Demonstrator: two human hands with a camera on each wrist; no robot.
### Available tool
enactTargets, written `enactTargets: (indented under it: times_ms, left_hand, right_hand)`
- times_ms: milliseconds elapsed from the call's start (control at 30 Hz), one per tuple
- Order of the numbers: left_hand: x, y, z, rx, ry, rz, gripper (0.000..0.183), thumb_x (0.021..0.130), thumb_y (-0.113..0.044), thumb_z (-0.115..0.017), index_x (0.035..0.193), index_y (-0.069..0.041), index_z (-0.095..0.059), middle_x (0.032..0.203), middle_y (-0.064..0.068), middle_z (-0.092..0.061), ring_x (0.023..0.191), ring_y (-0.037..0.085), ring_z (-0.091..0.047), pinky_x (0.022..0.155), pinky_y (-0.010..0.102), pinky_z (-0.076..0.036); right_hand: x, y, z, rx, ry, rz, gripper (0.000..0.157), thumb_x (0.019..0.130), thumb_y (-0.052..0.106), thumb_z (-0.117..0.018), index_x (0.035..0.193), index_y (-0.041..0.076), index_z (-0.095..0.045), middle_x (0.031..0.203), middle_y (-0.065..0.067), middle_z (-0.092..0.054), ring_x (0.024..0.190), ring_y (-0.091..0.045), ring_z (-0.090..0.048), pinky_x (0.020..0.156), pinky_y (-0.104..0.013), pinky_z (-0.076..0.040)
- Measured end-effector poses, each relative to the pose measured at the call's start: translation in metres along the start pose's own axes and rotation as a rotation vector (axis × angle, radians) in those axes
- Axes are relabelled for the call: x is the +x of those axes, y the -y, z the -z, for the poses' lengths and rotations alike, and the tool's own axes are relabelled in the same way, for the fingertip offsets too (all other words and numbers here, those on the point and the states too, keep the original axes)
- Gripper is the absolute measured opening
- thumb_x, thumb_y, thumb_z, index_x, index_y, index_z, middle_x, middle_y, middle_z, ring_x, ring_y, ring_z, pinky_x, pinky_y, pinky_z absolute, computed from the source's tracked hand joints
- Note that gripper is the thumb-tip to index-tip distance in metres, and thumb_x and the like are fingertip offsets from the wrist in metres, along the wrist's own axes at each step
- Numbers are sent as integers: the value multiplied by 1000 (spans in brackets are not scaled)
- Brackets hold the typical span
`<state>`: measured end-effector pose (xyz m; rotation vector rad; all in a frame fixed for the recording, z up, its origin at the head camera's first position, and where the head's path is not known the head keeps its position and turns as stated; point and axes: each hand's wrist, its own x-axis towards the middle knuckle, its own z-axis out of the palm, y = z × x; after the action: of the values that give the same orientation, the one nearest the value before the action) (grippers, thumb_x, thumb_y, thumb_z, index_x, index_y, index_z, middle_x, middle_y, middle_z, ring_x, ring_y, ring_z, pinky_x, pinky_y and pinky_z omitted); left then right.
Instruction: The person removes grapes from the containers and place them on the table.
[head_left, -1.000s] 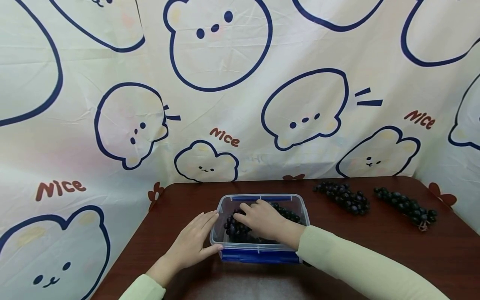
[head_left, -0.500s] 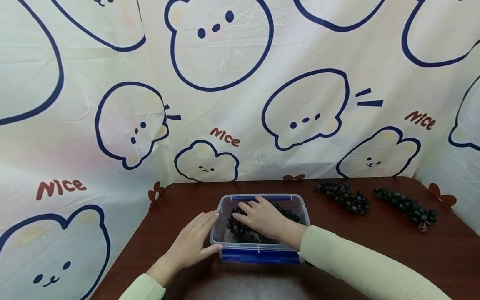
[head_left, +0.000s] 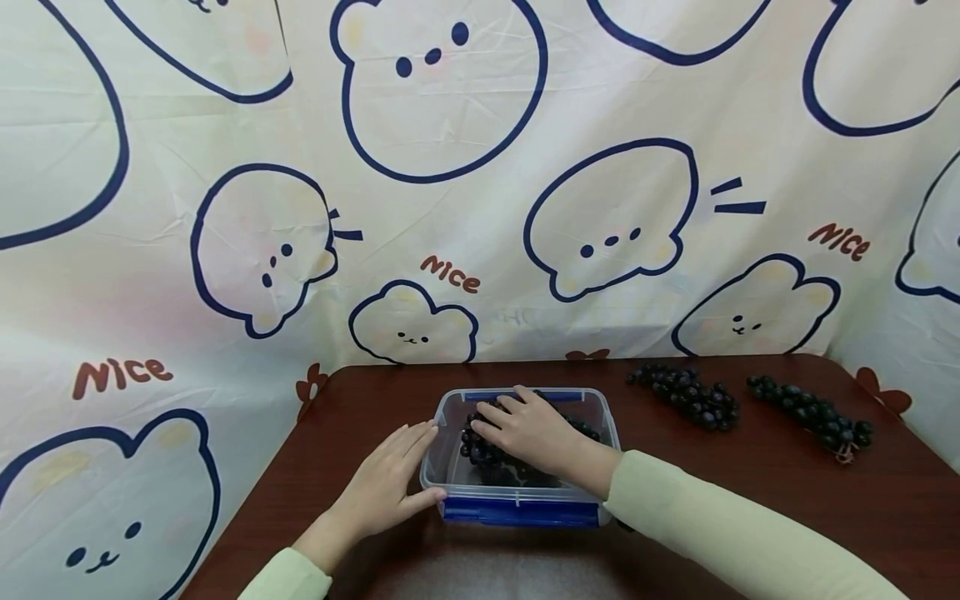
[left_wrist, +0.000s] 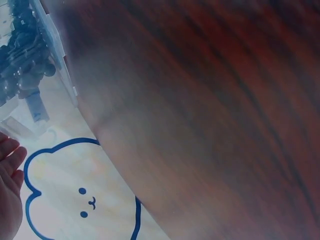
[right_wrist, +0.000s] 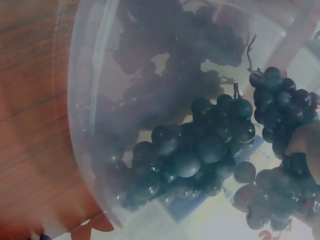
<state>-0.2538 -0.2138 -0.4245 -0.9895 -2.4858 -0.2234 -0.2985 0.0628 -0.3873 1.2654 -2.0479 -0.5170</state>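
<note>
A clear plastic food container (head_left: 429, 467) with blue latches stands on the table in front of me. Inside, my right hand (head_left: 528, 432) grips a bunch of dark grapes (head_left: 478, 452) from above; in the right wrist view a bent digit (right_wrist: 306, 145) presses on this bunch (right_wrist: 277, 102). A second bunch (right_wrist: 187, 162) lies beside it along the container's wall. My left hand (head_left: 384, 487) rests against the container's left side, fingers straight, thumb at the front corner. The left wrist view catches only its fingertips (left_wrist: 11, 155) beside the container's end.
Two more bunches of dark grapes lie on the brown table (head_left: 375, 400) to the right, one nearer the container (head_left: 690, 396) and one farther right (head_left: 813, 412). A white cloth (head_left: 480, 217) printed with bear outlines hangs behind the table.
My right hand has shifted slightly right inside the container, and the bunch under it has moved right too. My left hand has stayed at the container's side.
</note>
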Motion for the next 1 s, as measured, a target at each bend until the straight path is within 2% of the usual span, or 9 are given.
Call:
enactTargets:
  times_ms: [233, 467, 1000]
  left_hand:
    - [-1, 0, 0, -10, -3, -4, 78, 90, -59, -57, 139, 2, -51, 143, 15, -49, 133, 26, -44, 110, 47, -33]
    - [0, 0, 0, -7, -8, -7, 78, 90, -59, -56, 138, 2, -51, 142, 15, -49, 132, 27, -44, 108, 49, -35]
    - [-1, 0, 0, -13, 13, 9, 78, 90, -57, -59, 140, 1, -49, 143, 16, -48, 132, 27, -44, 109, 48, -33]
  right_hand:
    - [-4, -2, 0, -13, -36, 10, 54, 83, 21, -78, 133, 24, -59, 136, -2, -57, 112, -21, -62, 94, -42, -49]
    - [-8, -4, 5, 29, -80, 16, 51, 84, 15, -78, 132, 20, -61, 135, -6, -57, 114, -22, -61, 95, -38, -49]
    - [-19, -15, 19, 44, -94, -16, 59, 81, 13, -80, 136, 20, -59, 142, -6, -51, 121, -25, -56, 98, -40, -47]
